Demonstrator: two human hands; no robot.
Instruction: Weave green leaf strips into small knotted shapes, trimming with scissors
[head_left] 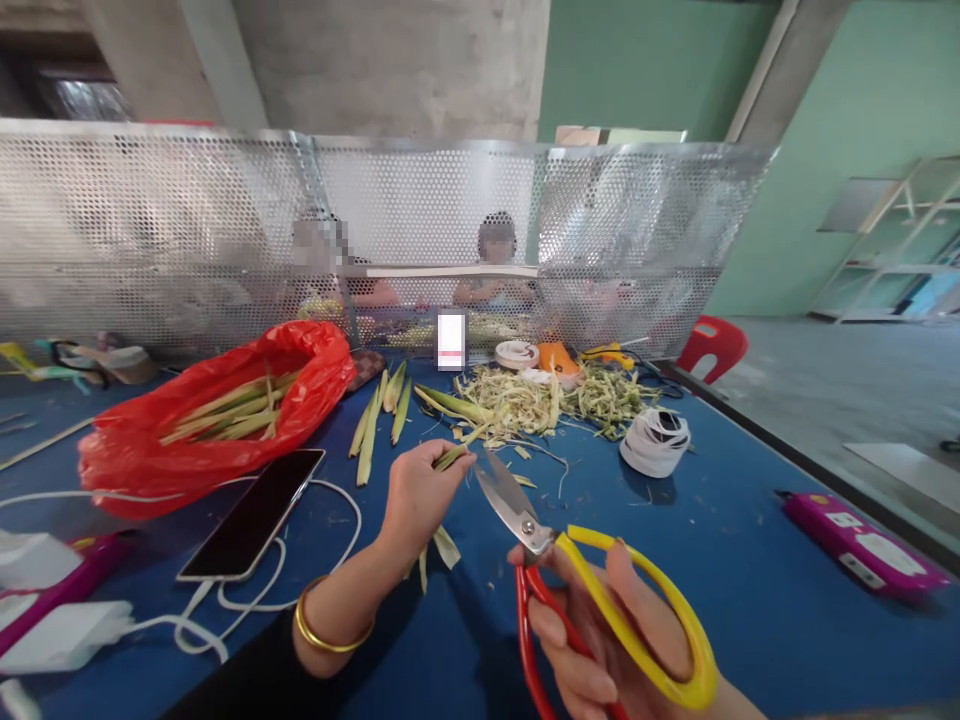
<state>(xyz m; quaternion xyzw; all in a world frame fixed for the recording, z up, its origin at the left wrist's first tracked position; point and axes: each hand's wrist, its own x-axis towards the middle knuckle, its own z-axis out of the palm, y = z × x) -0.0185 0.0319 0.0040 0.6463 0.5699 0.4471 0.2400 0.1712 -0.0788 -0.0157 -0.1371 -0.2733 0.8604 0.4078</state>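
Observation:
My left hand (426,492) is closed in a pinch on a green plant stalk (451,457), its leafy ends hanging below the palm. In my right hand (581,625) is a pair of scissors (529,527) with one red and one yellow handle. The scissor blades are slightly parted and point at the stalk, close to my left fingertips. Just beyond lies a heap of shredded plant strips (517,405), pale on the left, with a greener pile (607,398) at its right. Several loose green leaves (367,430) rest left of the heap.
At left, a red plastic bag (217,465) holds more stalks. A phone (251,515) with white cables lies before it. A white tape roll (654,443) and a purple power strip (862,545) are at right. Behind a perforated metal screen (420,200) sit other people.

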